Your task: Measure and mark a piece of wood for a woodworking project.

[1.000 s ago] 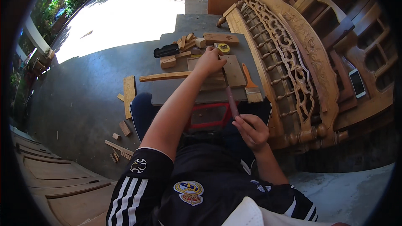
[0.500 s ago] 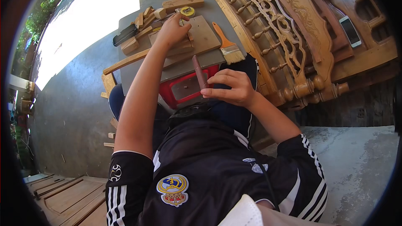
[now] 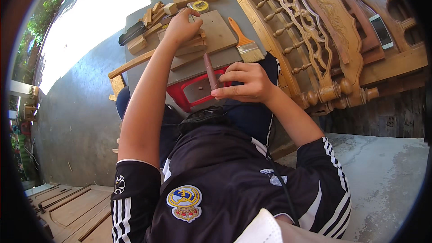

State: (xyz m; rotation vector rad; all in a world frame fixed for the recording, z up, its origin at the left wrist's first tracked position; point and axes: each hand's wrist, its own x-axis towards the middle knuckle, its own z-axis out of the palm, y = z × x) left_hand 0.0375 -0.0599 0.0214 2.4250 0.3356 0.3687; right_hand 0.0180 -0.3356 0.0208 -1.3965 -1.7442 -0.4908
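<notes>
My right hand [image 3: 247, 82] pinches the lower end of a slim reddish-brown stick [image 3: 209, 68] between thumb and fingers. Its far end leans toward the wooden pieces on the low grey table [image 3: 225, 6]. My left hand [image 3: 183, 26] is over a flat wooden board [image 3: 218, 29] and wood strips, fingers bent and nearly together. A thin dark thing seems to be between them, too small to name. Just beyond its fingertips sits a round yellow item [image 3: 200, 6] resembling a tape measure. A wide paintbrush [image 3: 246, 42] with an orange handle lies right of the board.
Small wood offcuts [image 3: 155, 15] and a black tool [image 3: 132, 33] lie at the table's left. A long wood strip [image 3: 130, 65] juts past its left edge. In front stands a red plastic stool [image 3: 177, 99]. Carved wooden furniture [image 3: 315, 40] fills the right, a phone [image 3: 381, 31] on it.
The view has shifted slightly. My left hand has moved a little left and down in the picture. The stick has shifted slightly left and up, still in my right hand.
</notes>
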